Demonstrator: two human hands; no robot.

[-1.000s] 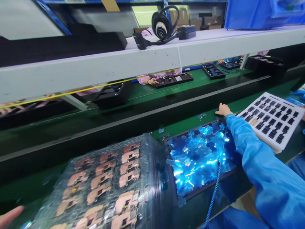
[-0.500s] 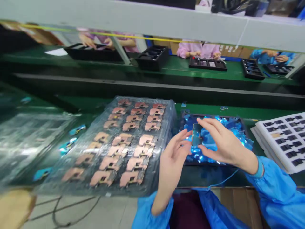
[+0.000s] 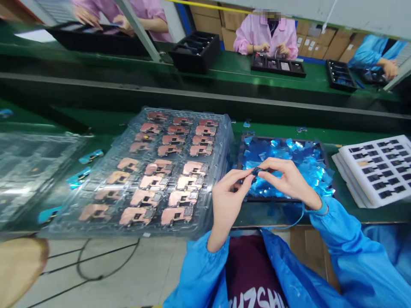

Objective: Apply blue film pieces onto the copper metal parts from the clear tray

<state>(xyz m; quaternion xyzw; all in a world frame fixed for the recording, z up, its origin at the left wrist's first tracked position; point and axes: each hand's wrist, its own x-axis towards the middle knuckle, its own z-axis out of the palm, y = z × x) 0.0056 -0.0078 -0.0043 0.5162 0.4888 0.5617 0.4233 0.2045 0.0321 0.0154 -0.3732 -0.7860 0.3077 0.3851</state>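
Between the fingertips of both hands is a small dark part point(image 3: 256, 171), seen nearly edge-on and partly covered by the fingers. My left hand point(image 3: 228, 194) pinches its left side, thumb against forefinger. From the other side my right hand point(image 3: 285, 176) grips it the same way. Just behind and below the hands is a black-rimmed tray point(image 3: 240, 154) heaped with shiny blue film pieces point(image 3: 289, 152). To the left of my left hand lies a clear plastic tray point(image 3: 205, 205) with rows of copper-coloured circuit boards point(image 3: 150, 182).
White foam trays point(image 3: 374, 160) with dark slots are stacked at the right. Loose blue-filmed pieces point(image 3: 78, 177) lie between the clear tray and another clear tray point(image 3: 28, 171) at far left. Across the bench, people handle black boxes point(image 3: 195, 53). A stool point(image 3: 22, 265) stands lower left.
My right hand has closed its fingers, and my left hand now pinches the part too. The part has turned from face-on to nearly edge-on. The camera has tilted, shifting the scene upward.
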